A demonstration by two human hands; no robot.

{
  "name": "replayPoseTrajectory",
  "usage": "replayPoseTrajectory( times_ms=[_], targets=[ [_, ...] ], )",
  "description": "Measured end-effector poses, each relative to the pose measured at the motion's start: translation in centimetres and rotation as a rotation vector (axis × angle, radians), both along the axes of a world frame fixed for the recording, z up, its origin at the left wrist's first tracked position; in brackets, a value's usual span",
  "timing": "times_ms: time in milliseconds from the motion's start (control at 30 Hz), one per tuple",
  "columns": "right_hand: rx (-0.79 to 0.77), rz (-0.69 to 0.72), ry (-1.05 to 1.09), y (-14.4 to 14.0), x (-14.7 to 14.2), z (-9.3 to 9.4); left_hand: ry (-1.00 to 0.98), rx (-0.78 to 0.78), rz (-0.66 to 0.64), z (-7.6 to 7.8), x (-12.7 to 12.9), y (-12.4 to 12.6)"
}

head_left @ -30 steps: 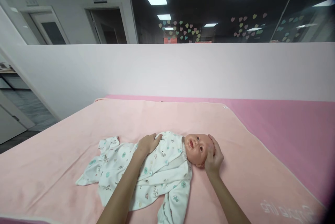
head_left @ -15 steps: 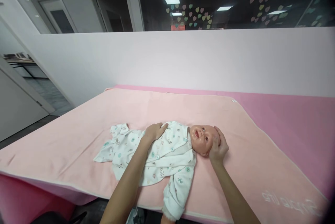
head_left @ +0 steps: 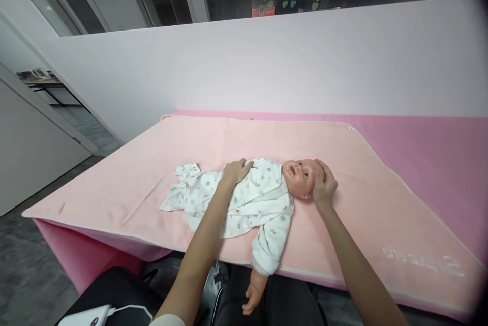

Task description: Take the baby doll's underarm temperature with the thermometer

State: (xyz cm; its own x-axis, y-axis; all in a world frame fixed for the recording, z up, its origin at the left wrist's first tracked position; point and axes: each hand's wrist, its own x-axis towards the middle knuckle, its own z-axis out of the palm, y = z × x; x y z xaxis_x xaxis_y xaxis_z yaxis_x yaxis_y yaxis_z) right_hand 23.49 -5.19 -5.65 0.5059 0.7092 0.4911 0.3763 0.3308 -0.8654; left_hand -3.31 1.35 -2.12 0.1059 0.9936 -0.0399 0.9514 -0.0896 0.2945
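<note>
A baby doll [head_left: 299, 178] lies on its back on a pale pink mat [head_left: 213, 138], its head toward the right. It wears a white sleepsuit [head_left: 249, 211] with small green and brown prints. My left hand [head_left: 237, 171] rests flat across the belly of the suit, fingers stretched out. Cupped round the crown of the doll's head is my right hand [head_left: 325, 182], its fingers curled over the top and side. One sleeved arm of the doll hangs over the mat's front edge, and its bare doll hand [head_left: 253, 295] shows below.
A white wall [head_left: 267, 66] with dark glass above stands behind the mat. Darker pink padding [head_left: 427, 158] borders the right side. Below the front edge are my dark-clothed legs [head_left: 290, 300] and a white device [head_left: 86, 317] with a cable.
The view has tilted down and shifted, so the doll and both hands appear higher and slightly right. More of the floor and my lap shows. Both hands keep their places on the doll.
</note>
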Motion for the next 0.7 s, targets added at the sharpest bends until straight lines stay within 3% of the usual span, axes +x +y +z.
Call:
replayPoseTrajectory(
  times_ms=[67,167,267,367,433,500,567,700],
  targets=[
    [0.002,-0.001,-0.018,0.4,0.2,-0.3,-0.009,0.068,0.008,0.0,0.0,-0.1],
    [0.079,-0.087,-0.151,0.3,0.2,-0.8,-0.122,0.332,-0.026,0.4,0.7,-0.9],
    [0.142,-0.211,-0.272,-0.2,0.0,-1.1,-0.424,0.499,-0.213,1.0,2.6,-2.6],
    [0.187,-0.307,-0.372,-0.4,0.0,-1.0,-0.557,0.324,-0.480,1.2,4.9,-4.3],
    [0.233,-0.350,-0.466,-0.4,0.1,-1.1,-0.553,0.231,-0.534,0.9,5.9,-4.8],
    [0.295,-0.346,-0.595,-0.5,0.1,-1.2,-0.634,0.151,-0.482,0.5,6.1,-4.5],
    [0.379,-0.289,-0.766,-0.8,-0.4,-1.1,-0.843,0.038,-0.380,0.2,5.7,-3.9],
    [0.441,-0.018,-1.054,-1.6,-3.9,0.4,-1.330,-0.174,-0.148,0.3,4.4,-2.9]
  ],
)
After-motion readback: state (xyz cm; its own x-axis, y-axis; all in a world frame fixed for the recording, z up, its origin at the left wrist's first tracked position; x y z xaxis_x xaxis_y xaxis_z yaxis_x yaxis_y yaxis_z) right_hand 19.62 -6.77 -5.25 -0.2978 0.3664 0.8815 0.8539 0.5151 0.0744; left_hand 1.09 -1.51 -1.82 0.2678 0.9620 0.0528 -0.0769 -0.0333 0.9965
